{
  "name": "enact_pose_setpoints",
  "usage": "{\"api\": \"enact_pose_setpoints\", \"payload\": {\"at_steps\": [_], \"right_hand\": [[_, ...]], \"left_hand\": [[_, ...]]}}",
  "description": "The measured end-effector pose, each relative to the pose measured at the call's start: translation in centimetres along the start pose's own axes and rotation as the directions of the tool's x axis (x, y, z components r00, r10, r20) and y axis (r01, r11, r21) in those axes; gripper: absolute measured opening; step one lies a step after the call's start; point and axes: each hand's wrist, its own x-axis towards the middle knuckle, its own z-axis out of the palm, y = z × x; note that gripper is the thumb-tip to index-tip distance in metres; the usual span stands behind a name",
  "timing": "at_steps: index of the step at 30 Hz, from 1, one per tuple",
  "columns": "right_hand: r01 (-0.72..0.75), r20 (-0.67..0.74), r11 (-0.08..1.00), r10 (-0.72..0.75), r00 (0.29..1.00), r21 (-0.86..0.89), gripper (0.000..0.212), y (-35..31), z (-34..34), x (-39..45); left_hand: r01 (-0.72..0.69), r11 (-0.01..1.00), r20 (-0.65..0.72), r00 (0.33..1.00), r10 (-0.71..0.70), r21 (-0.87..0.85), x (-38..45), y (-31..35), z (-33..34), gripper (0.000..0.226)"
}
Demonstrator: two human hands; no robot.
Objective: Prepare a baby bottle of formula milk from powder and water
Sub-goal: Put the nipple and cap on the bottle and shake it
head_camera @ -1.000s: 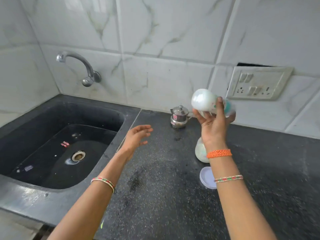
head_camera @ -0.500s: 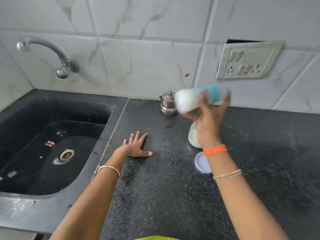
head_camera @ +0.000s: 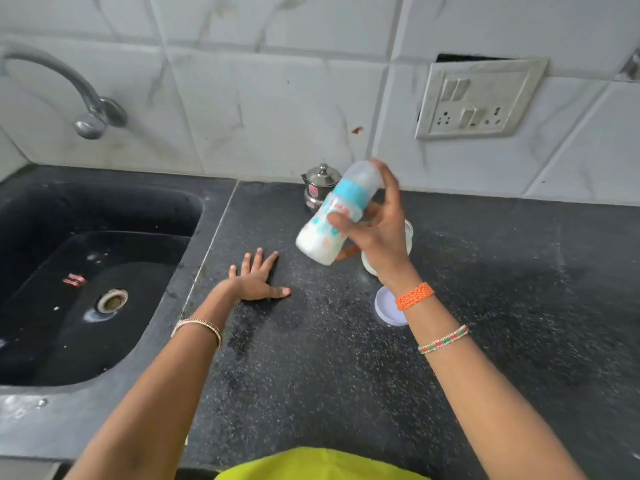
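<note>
On black countertop (head_camera: 311, 375), left hand (head_camera: 254, 280) flat

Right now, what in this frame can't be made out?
Head view only:
- Jar: mostly hidden behind the right hand; contents unseen.
- Bottle: print blurred; the fingers cover part.
- Tap: cut off by the left edge.
- Steel pot: partly behind the bottle; label too small.

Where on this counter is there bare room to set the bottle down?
Bare counter lies right of the open jar, and in front between both forearms. It is crowded by the steel pot, jar and lid. The left hand lies flat beside the sink; the right hand grips the bottle.
</note>
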Motion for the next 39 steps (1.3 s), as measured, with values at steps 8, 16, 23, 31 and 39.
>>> {"api": "enact_pose_setpoints", "payload": {"at_steps": [8, 16, 23, 31, 39], "right_hand": [[0.157, -0.014, 0.981, -0.160, 0.987, -0.113, 0.087, -0.2, -0.4, 0.0], [0.318, -0.239, 0.941, -0.337, 0.911, -0.114, 0.084, -2.6, -3.1, 1.7], [0.325, -0.445, 0.942, -0.256, 0.858, 0.084, 0.075, -3.3, -3.0, 2.1], [0.151, -0.036, 0.989, -0.151, 0.988, 0.001, 0.071, -2.3, -2.6, 1.1], [0.109, 0.104, 0.993, -0.105, 0.989, -0.036, 0.083, -1.6, -1.4, 1.2]], "left_hand": [[-0.003, 0.999, -0.046, 0.999, 0.001, -0.037, -0.2, -0.1, 0.4, 0.100], [-0.010, 0.998, -0.087, 0.996, 0.005, -0.059, 0.0, -0.2, 0.9, 0.098], [-0.016, 0.994, -0.149, 0.989, 0.000, -0.105, 0.1, -0.3, 1.1, 0.094], [-0.125, 0.924, -0.363, 0.932, -0.016, -0.362, -1.6, 1.0, 1.3, 0.057], [-0.288, 0.114, -0.233, 0.908, 0.347, -0.951, -9.3, 9.1, -5.6, 0.050]]}}
